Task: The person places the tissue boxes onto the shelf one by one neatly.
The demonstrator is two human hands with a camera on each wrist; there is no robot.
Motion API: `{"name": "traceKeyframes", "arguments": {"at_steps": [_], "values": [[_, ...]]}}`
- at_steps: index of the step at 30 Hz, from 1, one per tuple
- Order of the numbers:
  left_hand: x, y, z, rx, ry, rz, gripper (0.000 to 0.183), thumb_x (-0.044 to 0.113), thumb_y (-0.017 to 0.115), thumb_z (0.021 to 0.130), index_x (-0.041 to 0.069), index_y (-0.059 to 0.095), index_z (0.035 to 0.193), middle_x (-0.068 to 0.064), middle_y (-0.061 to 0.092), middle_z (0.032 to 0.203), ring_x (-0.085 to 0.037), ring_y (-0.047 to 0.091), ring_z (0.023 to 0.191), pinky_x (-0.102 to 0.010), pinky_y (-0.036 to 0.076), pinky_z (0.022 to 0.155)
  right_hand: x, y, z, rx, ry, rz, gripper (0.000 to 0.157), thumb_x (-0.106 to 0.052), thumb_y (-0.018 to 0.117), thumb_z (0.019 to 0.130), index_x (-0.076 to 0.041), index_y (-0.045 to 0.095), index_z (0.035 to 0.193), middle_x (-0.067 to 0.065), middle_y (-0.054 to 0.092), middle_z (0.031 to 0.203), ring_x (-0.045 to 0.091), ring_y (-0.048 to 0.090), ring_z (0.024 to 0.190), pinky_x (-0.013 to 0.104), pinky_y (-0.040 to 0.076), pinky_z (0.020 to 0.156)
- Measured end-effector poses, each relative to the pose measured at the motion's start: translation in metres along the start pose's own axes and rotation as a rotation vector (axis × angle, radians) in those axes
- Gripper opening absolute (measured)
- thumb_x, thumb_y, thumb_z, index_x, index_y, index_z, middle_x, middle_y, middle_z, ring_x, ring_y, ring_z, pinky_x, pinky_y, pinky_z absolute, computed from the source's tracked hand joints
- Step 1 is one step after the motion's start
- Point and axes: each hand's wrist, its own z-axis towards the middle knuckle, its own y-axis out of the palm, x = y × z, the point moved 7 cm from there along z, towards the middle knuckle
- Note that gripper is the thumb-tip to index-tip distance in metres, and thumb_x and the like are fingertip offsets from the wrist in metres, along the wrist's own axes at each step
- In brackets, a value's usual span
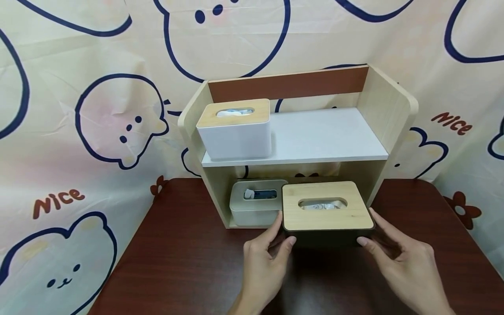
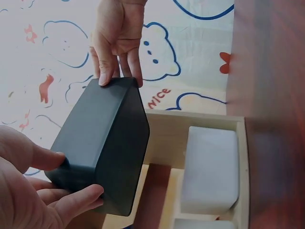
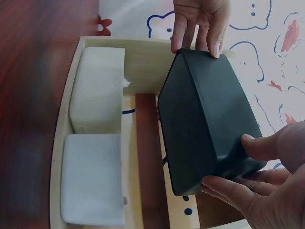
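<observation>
Between my two hands is a black tissue box (image 1: pixel 328 219) with a light wooden lid and an oval slot showing white tissue. My left hand (image 1: pixel 264 264) grips its left end, and my right hand (image 1: pixel 407 262) grips the right end, thumbs on the near side. In the head view the box overlaps the lower right of a small two-tier shelf (image 1: pixel 327 136). Both wrist views show the dark body (image 2: pixel 102 129) tilted, fingers at opposite ends. Left of it, on the lower tier, sits a grey-green tissue box (image 1: pixel 253 217), its right edge partly covered.
A white tissue box (image 1: pixel 240 141) with a wooden lid stands at the left of the upper tier. The shelf's side panel (image 1: pixel 390 100) rises on the right. Everything stands on a dark brown table (image 1: pixel 177 262), with a printed cartoon cloth (image 1: pixel 130 52) behind.
</observation>
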Motion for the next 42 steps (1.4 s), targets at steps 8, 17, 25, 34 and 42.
{"name": "traceKeyframes", "arguments": {"at_steps": [8, 17, 25, 34, 42], "values": [[0.014, -0.012, 0.003, 0.031, 0.044, 0.020, 0.057, 0.000, 0.080, 0.095, 0.001, 0.061, 0.148, -0.018, 0.070, 0.138, -0.022, 0.074, 0.115, -0.022, 0.063, 0.087, -0.012, -0.004, 0.004, 0.029, -0.028, 0.034, 0.075, -0.001, 0.093, 0.080, -0.014, 0.067, 0.148, 0.029, 0.073, 0.127, -0.010, 0.047, 0.053, 0.014, 0.037, 0.045], [0.036, -0.020, 0.012, 0.032, 0.126, 0.075, 0.057, 0.000, 0.081, 0.094, -0.001, 0.061, 0.148, -0.019, 0.071, 0.137, -0.022, 0.079, 0.106, -0.022, 0.064, 0.082, -0.029, -0.018, 0.011, 0.058, -0.087, 0.032, 0.079, 0.002, 0.093, 0.078, -0.017, 0.065, 0.150, 0.027, 0.074, 0.128, -0.023, 0.052, 0.065, 0.008, 0.040, 0.050], [0.059, -0.026, 0.024, 0.039, 0.185, 0.117, 0.059, 0.005, 0.083, 0.093, -0.001, 0.062, 0.147, -0.014, 0.067, 0.143, -0.017, 0.071, 0.124, -0.023, 0.063, 0.088, -0.046, -0.032, 0.020, 0.087, -0.108, -0.013, 0.080, 0.001, 0.093, 0.078, -0.016, 0.064, 0.151, 0.027, 0.077, 0.120, -0.022, 0.047, 0.063, 0.012, 0.036, 0.045], [0.083, -0.033, 0.035, 0.045, 0.257, 0.189, 0.057, 0.010, 0.082, 0.095, 0.003, 0.062, 0.148, -0.012, 0.068, 0.140, -0.009, 0.074, 0.115, -0.022, 0.064, 0.085, -0.063, -0.047, 0.028, 0.114, -0.132, -0.018, 0.080, 0.002, 0.092, 0.080, -0.018, 0.063, 0.152, 0.029, 0.072, 0.130, -0.013, 0.044, 0.052, 0.015, 0.034, 0.043], [0.099, -0.034, 0.046, 0.015, 0.247, 0.119, 0.057, 0.007, 0.080, 0.097, 0.002, 0.059, 0.150, -0.013, 0.066, 0.144, -0.012, 0.069, 0.125, -0.024, 0.062, 0.088, -0.077, -0.056, 0.038, 0.132, -0.186, -0.001, 0.085, 0.006, 0.090, 0.081, -0.021, 0.058, 0.155, 0.031, 0.068, 0.137, -0.023, 0.050, 0.057, 0.001, 0.035, 0.051]]}}
